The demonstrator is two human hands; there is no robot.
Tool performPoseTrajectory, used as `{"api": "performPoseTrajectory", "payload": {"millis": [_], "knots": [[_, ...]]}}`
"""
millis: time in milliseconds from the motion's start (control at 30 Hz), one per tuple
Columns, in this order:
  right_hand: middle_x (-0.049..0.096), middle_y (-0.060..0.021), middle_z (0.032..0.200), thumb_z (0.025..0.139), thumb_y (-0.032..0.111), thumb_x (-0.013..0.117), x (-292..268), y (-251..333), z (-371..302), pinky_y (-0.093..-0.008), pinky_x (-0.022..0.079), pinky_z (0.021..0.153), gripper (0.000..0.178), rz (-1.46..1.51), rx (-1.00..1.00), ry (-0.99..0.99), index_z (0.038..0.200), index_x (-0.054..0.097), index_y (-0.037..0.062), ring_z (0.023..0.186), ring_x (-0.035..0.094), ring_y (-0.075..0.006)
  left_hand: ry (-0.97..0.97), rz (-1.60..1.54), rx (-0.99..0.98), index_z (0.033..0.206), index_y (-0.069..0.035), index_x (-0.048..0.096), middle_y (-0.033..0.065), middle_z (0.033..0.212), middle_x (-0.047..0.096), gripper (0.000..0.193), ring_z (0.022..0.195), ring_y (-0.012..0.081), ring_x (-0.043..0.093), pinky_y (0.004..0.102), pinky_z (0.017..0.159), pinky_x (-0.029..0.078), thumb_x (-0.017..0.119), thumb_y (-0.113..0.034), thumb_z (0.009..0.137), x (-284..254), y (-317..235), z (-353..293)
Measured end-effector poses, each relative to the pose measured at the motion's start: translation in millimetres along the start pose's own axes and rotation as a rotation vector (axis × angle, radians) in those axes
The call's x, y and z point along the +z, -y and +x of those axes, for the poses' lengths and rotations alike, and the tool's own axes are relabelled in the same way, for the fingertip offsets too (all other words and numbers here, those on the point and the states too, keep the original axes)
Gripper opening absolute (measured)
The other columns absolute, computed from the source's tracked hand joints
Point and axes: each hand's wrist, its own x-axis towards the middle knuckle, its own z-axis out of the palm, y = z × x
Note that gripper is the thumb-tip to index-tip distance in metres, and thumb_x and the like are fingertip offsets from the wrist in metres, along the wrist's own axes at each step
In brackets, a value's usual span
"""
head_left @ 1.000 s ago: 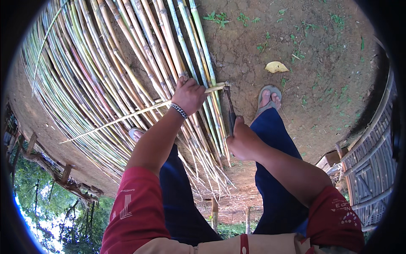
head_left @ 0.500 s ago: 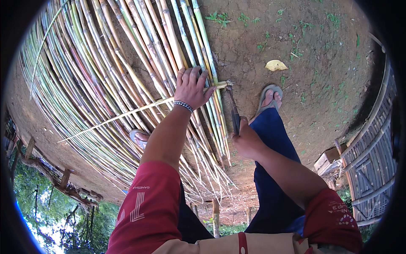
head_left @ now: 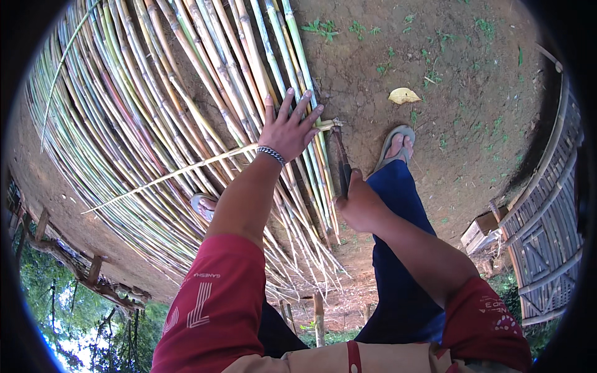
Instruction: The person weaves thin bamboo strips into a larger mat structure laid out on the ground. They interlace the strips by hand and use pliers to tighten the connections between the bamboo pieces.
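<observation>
My left hand (head_left: 290, 128), with a chain bracelet on the wrist, lies with fingers spread over a row of long jointed canes (head_left: 214, 53). Under it a thin pale split strip (head_left: 180, 169) runs crosswise over the canes, its end sticking out past the rightmost one. My right hand (head_left: 362, 202) is closed around the black grip of a tool with a rusty brown shank (head_left: 339, 144). The tool's head is at the strip's outer end; its exact shape is too small to make out.
My sandalled feet stand on brown soil, one among the canes, the right one (head_left: 396, 146) beside the tool. A yellow leaf (head_left: 404, 96) lies farther right. A slatted bamboo panel (head_left: 541, 217) and a wooden box (head_left: 482, 233) are at the right, a log rail (head_left: 68, 261) at the lower left.
The fingers of my left hand have stretched out and spread, where they were bent over the canes. My right hand and the tool have hardly moved.
</observation>
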Motion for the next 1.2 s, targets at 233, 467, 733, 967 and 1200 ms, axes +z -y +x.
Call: {"api": "performPoseTrajectory", "payload": {"millis": [233, 467, 733, 967, 1200], "knots": [[0.063, -0.0365, 0.106, 0.094, 0.020, 0.056, -2.0, 8.9, 5.1, -0.0474, 0.056, 0.080, 0.077, 0.275, 0.068, 0.080, 0.141, 0.014, -0.0240, 0.093, 0.069, -0.0448, 0.004, -0.016, 0.018, 0.159, -0.035, 0.027, 0.0024, 0.170, 0.013, 0.058, 0.156, 0.0354, 0.009, 0.0664, 0.121, 0.005, 0.031, -0.056, 0.105, 2.7, 1.3, 1.1], [0.065, -0.0339, 0.102, 0.092, 0.017, 0.058, 8.7, 12.9, 2.1, -0.0465, 0.056, 0.081, 0.075, 0.007, 0.072, 0.036, 0.141, 0.016, -0.0226, 0.092, 0.069, -0.0427, 0.009, 0.012, 0.111, 0.159, -0.030, 0.027, 0.0023, 0.169, 0.014, 0.057, 0.156, 0.0315, 0.008, 0.0647, 0.122, 0.005, 0.030, -0.050, 0.107, 2.0, 1.3, 2.3], [0.058, -0.0354, 0.116, 0.091, 0.009, 0.057, 40.3, 5.1, 7.1, -0.0468, 0.055, 0.088, 0.068, 0.077, 0.099, -0.030, 0.142, 0.021, -0.0189, 0.105, 0.065, -0.0444, 0.158, 0.155, 0.373, 0.158, -0.018, 0.028, 0.0012, 0.168, 0.021, 0.060, 0.157, 0.0208, 0.010, 0.0608, 0.124, -0.001, 0.044, -0.030, 0.101, -10.1, 4.8, 11.1], [0.060, -0.0342, 0.105, 0.093, 0.011, 0.056, 74.0, -20.2, 19.9, -0.0497, 0.055, 0.080, 0.066, 0.025, -0.004, -0.174, 0.141, 0.021, -0.0183, 0.093, 0.067, -0.0436, 0.201, 0.071, 0.389, 0.157, -0.024, 0.033, -0.0008, 0.167, 0.023, 0.060, 0.156, 0.0201, 0.012, 0.0647, 0.122, -0.002, 0.049, -0.028, 0.099, -22.3, -7.9, 20.1], [0.063, -0.0313, 0.098, 0.094, 0.014, 0.056, 62.5, -7.7, 14.2, -0.0501, 0.055, 0.078, 0.067, 0.115, 0.025, -0.134, 0.140, 0.021, -0.0192, 0.089, 0.068, -0.0428, 0.139, 0.031, 0.382, 0.153, -0.027, 0.041, -0.0018, 0.164, 0.029, 0.057, 0.155, 0.0200, 0.016, 0.0623, 0.123, -0.001, 0.053, -0.028, 0.098, -11.0, -4.4, 23.6]]}}
